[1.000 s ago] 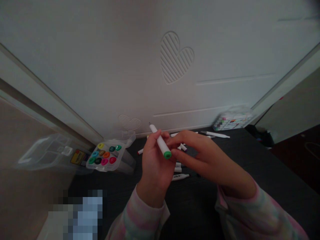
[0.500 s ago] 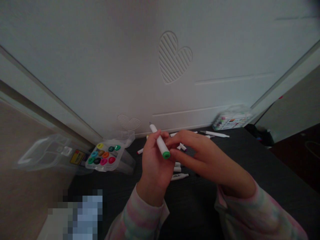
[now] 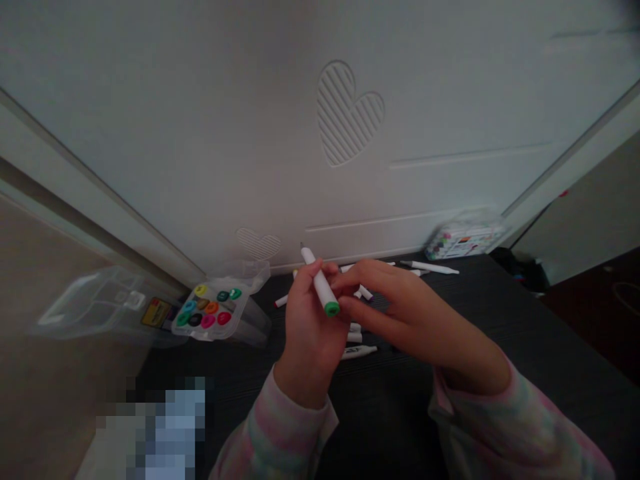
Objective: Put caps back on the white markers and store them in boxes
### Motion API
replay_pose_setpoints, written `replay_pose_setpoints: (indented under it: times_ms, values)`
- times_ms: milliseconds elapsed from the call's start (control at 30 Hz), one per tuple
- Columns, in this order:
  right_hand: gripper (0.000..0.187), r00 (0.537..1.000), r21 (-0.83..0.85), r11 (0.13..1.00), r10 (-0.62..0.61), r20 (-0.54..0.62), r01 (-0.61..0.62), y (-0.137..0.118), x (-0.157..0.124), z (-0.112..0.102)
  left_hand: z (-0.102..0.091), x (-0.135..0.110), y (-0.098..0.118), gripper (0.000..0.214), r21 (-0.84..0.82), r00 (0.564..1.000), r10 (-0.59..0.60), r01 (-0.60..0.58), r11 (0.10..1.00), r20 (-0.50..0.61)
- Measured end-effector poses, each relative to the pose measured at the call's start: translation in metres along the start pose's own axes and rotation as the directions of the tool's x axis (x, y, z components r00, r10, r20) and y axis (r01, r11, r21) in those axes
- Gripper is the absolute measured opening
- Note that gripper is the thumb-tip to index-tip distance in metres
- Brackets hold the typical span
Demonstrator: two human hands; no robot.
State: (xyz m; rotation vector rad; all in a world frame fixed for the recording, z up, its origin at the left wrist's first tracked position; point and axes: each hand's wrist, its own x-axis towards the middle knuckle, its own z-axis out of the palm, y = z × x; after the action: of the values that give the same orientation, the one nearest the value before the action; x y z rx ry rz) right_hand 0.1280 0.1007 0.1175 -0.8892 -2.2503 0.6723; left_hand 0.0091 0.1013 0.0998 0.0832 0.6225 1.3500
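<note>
The left hand (image 3: pixel 311 328) is closed around a white pen (image 3: pixel 319 283) and holds it up over the dark mat (image 3: pixel 525 347), a little in front of the person's chest. The pen is tilted. Its thin tip points up and away toward the wall, and its green end points down toward the person. The right hand (image 3: pixel 415 319) comes in from the side, so the two hands are together at the pen. The right thumb and first finger touch the pen beside the green end, but I cannot tell if they squeeze it or only rest there. Both arms wear soft striped sleeves (image 3: pixel 280 433). Under the hands, more loose pens (image 3: pixel 361 349) lie on the mat, and one long white pen (image 3: pixel 431 268) lies farther back, near the wall. To the left stands a clear box of pens (image 3: pixel 209 311) with round tops in yellow, green, blue, orange, pink and red. Farther left lies a clear lid (image 3: pixel 93 308). Far to the right, by the wall, sits a second clear box (image 3: pixel 465 240) with pens inside. Behind it all stands a white board (image 3: pixel 200 133) with a big heart (image 3: pixel 349 112) pressed into it and a small heart (image 3: pixel 259 244) lower down.
</note>
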Motion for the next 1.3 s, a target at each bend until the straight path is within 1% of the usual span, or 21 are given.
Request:
replay_pose_setpoints:
  times_ms: [267, 433, 567, 733, 900, 1100, 1300]
  values:
    - [0.014, 1.0, -0.012, 1.0, -0.007, -0.009, 0.007, -0.0003, -0.0002, 0.0005, 0.0, 0.0007, -0.0005, 0.014, -0.004, 1.0, 0.012, -0.012, 1.0, -0.01]
    - [0.013, 1.0, -0.03, 0.999, -0.016, -0.007, 0.016, 0.0006, 0.0006, 0.001, -0.0011, 0.0013, -0.0009, 0.017, -0.008, 1.0, -0.005, 0.005, 1.0, -0.002]
    - [0.013, 1.0, -0.035, 0.999, -0.012, -0.002, 0.012, 0.0002, 0.0008, 0.001, -0.0014, 0.0018, -0.0015, 0.018, -0.016, 1.0, 0.003, -0.003, 1.0, -0.008]
    - [0.013, 1.0, -0.044, 0.999, -0.007, 0.002, 0.007, -0.0001, 0.0011, 0.0009, -0.0022, 0.0029, -0.0015, 0.016, -0.017, 1.0, 0.004, -0.004, 1.0, 0.014]
    - [0.013, 1.0, -0.045, 0.999, -0.011, 0.001, 0.011, -0.0001, 0.001, 0.0012, -0.0019, 0.0033, -0.0007, 0.017, -0.025, 1.0, -0.002, 0.002, 1.0, -0.007]
    - [0.013, 1.0, -0.051, 0.999, -0.005, 0.003, 0.005, 0.0012, 0.0014, 0.0022, -0.0039, 0.0043, -0.0025, 0.015, -0.033, 1.0, 0.01, -0.01, 0.999, 0.019]
    - [0.013, 1.0, -0.054, 0.999, -0.003, -0.004, 0.003, 0.0017, 0.001, 0.0024, -0.0037, 0.0058, -0.0021, 0.014, -0.038, 1.0, 0.004, -0.004, 0.999, 0.005]
